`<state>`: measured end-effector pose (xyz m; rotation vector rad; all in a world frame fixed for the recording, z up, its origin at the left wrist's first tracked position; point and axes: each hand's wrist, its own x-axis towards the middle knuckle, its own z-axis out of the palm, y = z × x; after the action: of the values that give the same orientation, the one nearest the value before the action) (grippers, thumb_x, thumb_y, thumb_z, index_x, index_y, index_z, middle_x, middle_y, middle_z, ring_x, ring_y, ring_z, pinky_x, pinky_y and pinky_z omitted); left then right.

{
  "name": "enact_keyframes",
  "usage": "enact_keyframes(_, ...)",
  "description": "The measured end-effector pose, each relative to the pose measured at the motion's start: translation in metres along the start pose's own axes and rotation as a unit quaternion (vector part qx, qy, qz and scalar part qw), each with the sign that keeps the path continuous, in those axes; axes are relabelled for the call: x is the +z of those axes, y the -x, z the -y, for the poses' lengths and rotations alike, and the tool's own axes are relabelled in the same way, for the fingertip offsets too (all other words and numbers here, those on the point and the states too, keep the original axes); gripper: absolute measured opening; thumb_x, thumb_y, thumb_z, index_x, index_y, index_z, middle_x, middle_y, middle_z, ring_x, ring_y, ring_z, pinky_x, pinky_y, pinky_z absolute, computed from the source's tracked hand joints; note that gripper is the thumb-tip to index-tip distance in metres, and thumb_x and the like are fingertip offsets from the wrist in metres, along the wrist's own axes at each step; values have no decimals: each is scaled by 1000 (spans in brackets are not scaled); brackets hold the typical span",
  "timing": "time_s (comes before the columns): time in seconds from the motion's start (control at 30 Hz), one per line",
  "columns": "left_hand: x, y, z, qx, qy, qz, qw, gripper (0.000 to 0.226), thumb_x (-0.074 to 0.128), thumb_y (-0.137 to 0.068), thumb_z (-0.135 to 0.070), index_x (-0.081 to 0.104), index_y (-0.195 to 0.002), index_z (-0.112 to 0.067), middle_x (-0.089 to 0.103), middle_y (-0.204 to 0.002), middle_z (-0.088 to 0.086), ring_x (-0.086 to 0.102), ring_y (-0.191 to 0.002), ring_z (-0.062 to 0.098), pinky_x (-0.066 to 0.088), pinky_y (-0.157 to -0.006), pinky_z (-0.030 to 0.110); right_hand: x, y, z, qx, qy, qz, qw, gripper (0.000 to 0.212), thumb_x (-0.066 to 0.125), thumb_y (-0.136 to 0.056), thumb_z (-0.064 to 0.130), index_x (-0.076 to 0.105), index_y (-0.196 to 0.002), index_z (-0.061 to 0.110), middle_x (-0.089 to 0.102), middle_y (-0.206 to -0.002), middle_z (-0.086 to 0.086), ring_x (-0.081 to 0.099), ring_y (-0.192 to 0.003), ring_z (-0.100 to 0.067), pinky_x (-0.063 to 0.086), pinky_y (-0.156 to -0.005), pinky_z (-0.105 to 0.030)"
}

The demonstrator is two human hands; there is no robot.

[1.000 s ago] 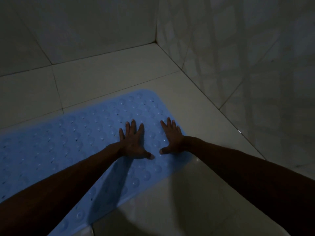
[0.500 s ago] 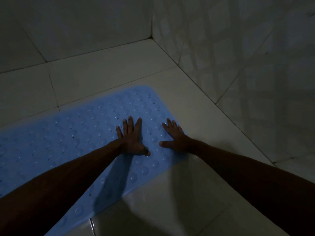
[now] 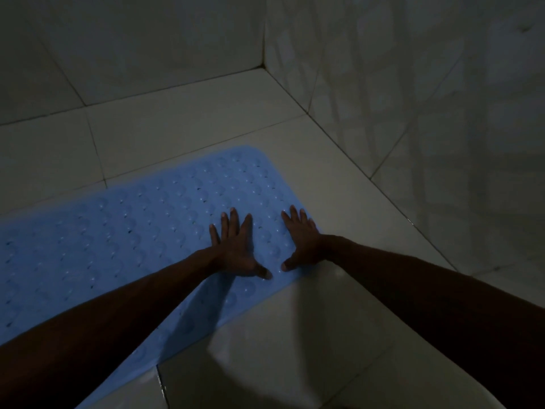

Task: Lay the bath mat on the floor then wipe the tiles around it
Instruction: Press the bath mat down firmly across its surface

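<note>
A light blue bath mat [image 3: 124,231] with rows of round bumps lies flat on the pale tiled floor [image 3: 295,335], running from the left edge toward the right wall. My left hand [image 3: 236,246] presses flat on the mat near its right end, fingers straight and spread. Beside it, my right hand [image 3: 300,240] lies flat at the mat's right edge, fingers straight, thumb out toward the left hand. No cloth is in view.
Tiled walls meet in a corner [image 3: 264,66] at the back. The right wall [image 3: 413,128] runs close along the mat's right end. Bare floor tiles lie behind and in front of the mat. The room is dim.
Both hands stay flat on the mat's right end. My right hand has spread slightly toward the mat's edge; the view has shifted a little.
</note>
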<state>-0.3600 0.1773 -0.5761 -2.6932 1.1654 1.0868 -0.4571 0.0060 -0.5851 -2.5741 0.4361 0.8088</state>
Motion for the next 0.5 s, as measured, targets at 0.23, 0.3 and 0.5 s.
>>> enact_keyframes(0.23, 2, 1, -5, -20, -7, 1, 1000, 153, 79, -52, -68, -34, -143, -20, -45, -144, 15, -38, -134, 37, -19, -108, 59, 5, 5, 1, 42, -57, -41, 997, 146, 87, -64, 49, -26, -150, 14, -35, -155, -15, -30, -143, -36, -14, -118, -50)
enact_keyframes(0.3, 1, -1, -11, -46, -7, 3, 999, 156, 83, -50, -64, -36, -142, -21, -46, -143, 16, -39, -133, 38, -19, -107, 61, 6, 5, 0, 57, -74, -40, 995, 148, 88, -62, 49, -26, -150, 15, -35, -155, -15, -30, -143, -36, -15, -117, -51)
enact_keyframes(0.5, -6, -6, -21, -100, -5, 19, 995, 164, 88, -43, -59, -40, -138, -20, -50, -138, 21, -41, -129, 44, -17, -105, 65, 3, 0, -1, 74, -77, -24, 994, 153, 90, -58, 51, -26, -150, 14, -34, -156, -15, -30, -143, -36, -14, -118, -52)
